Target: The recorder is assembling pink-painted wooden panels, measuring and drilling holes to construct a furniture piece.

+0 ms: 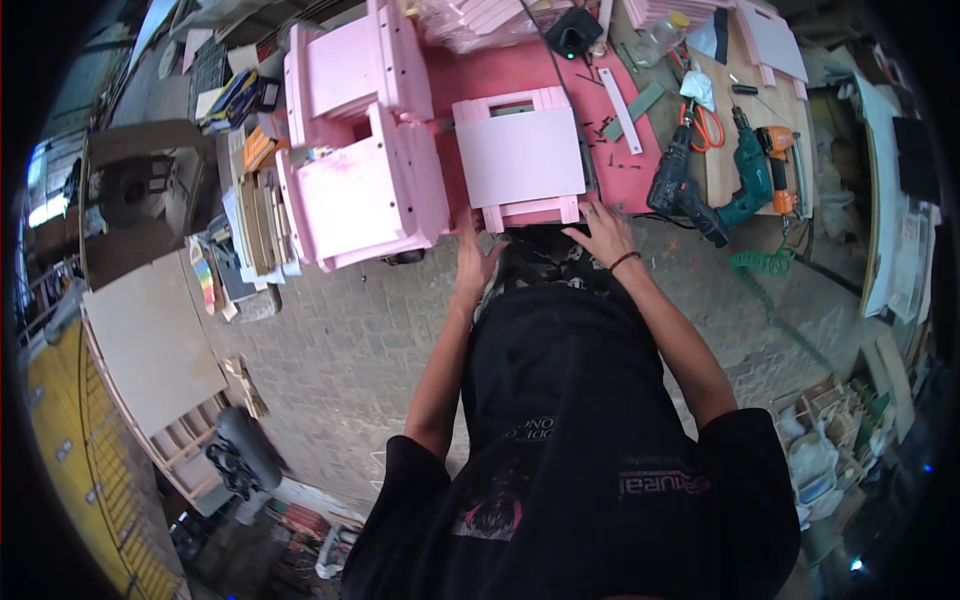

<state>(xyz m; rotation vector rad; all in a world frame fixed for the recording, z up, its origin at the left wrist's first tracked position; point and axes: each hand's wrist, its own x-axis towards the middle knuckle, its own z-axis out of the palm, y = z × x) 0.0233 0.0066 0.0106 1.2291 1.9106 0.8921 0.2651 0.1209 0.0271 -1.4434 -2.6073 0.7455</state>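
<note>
In front of me on a red-topped workbench [490, 70] lies a small pink wooden frame [526, 212] with a pale pink square panel [520, 155] across it. My left hand [474, 258] is at the frame's near left leg, thumb spread away from the fingers. By the near right leg is my right hand [606, 240], its fingers apart and its thumb pointing inward. Both hands are beside or touching the legs; exact contact is hard to tell. Two larger pink wooden pieces [350, 195] with dark screw heads stand to the left.
On the right lie a dark drill [680, 180], a teal drill [748, 170] and an orange air tool [778, 160] with a green coiled hose [765, 262]. Loose screws, a white strip [620, 110] and a clear bottle [662, 40] are nearby. Wood strips [262, 225] stand at left.
</note>
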